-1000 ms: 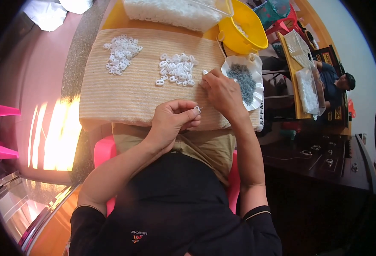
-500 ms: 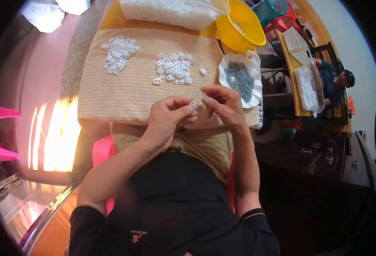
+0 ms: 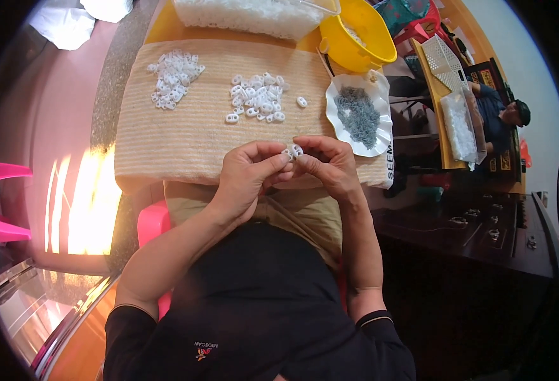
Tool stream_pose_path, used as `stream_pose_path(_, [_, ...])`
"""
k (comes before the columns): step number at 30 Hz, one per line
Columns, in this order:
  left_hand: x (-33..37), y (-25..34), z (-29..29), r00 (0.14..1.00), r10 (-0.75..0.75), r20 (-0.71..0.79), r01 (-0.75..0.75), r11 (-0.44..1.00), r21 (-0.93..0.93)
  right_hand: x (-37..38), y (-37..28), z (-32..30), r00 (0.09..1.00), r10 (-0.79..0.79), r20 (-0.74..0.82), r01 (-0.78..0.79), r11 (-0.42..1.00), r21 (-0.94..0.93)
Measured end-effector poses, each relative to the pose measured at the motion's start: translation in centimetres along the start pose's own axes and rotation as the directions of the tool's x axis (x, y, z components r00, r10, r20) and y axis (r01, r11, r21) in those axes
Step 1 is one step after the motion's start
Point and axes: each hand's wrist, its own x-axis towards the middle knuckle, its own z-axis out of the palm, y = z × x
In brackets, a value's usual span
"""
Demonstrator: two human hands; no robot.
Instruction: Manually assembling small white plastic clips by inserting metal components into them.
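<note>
Over the near edge of the cloth-covered table (image 3: 165, 143), my two hands meet at the fingertips. My left hand (image 3: 244, 174) is closed, pinching a small white plastic piece (image 3: 287, 154) between thumb and forefinger. Against it, my right hand (image 3: 331, 166) pinches a white oval plastic piece with two holes (image 3: 297, 150). Whether the two pieces are joined cannot be made out. Beyond the hands lies a pile of white two-holed oval pieces (image 3: 257, 98), with one loose oval piece (image 3: 301, 101) to its right. A second pile of white plastic pieces (image 3: 173, 79) sits farther left.
A white wavy-edged dish (image 3: 385, 105) of small grey parts (image 3: 357, 117) stands at right. Behind are a yellow basin (image 3: 339, 47) and a clear bin (image 3: 327, 6) of white pieces. A co-worker (image 3: 495, 117) sits at far right; a pink stool (image 3: 0, 216) stands left.
My right hand has moved slightly left, bringing its oval piece against the piece in my left hand. The left hand has hardly moved, and the piles look the same.
</note>
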Motion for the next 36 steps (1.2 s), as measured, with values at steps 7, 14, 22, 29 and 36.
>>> stream_pose_path(7, [0.00,-0.09,-0.08,1.000,-0.013,-0.010,0.014,1.000,0.019,-0.03,0.25,0.17,1.000,-0.004,-0.015,0.004,1.000,0.002])
stream_pose_path(14, [-0.01,-0.20,-0.05,0.999,-0.025,-0.026,0.026,0.999,0.033,-0.17,0.32,0.28,1.000,-0.008,-0.008,0.008,1.000,0.006])
stream_pose_path(22, [-0.31,0.14,0.35,0.999,-0.039,-0.034,0.041,0.997,0.061,-0.30,0.00,0.55,0.999,0.047,-0.009,-0.046,0.996,0.071])
stream_pose_path(29, [-0.39,0.19,0.56,0.996,-0.067,-0.053,0.071,0.995,0.073,-0.41,0.45,0.15,0.999,0.045,0.005,-0.045,0.997,0.060])
stream_pose_path(36, [-0.22,0.05,0.22,0.995,-0.095,0.013,0.095,0.995,0.007,-0.67,0.32,0.27,0.999,0.045,0.005,-0.045,0.991,0.124])
